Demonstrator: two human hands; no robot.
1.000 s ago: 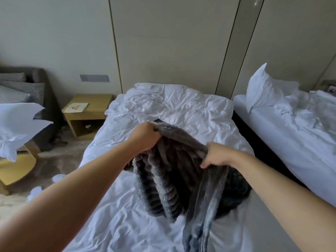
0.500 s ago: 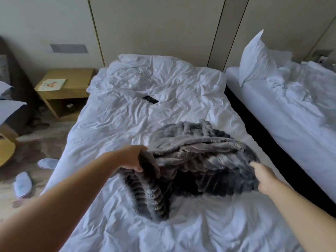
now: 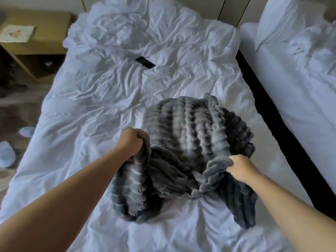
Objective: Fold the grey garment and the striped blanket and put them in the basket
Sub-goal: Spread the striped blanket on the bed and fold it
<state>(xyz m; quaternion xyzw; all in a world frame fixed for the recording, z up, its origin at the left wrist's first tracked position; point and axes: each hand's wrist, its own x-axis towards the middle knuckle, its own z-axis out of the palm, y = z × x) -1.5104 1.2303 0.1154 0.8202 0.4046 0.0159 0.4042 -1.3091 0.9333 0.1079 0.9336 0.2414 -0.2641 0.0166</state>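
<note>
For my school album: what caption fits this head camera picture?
Left hand and right hand grip a rumpled striped blanket on a white bed.

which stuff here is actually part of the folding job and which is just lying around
Part of the job:
striped blanket, gripped by the left hand and the right hand

Just lying about:
black phone on the white bed
slippers
nightstand with a paper on it
white pillow
</note>
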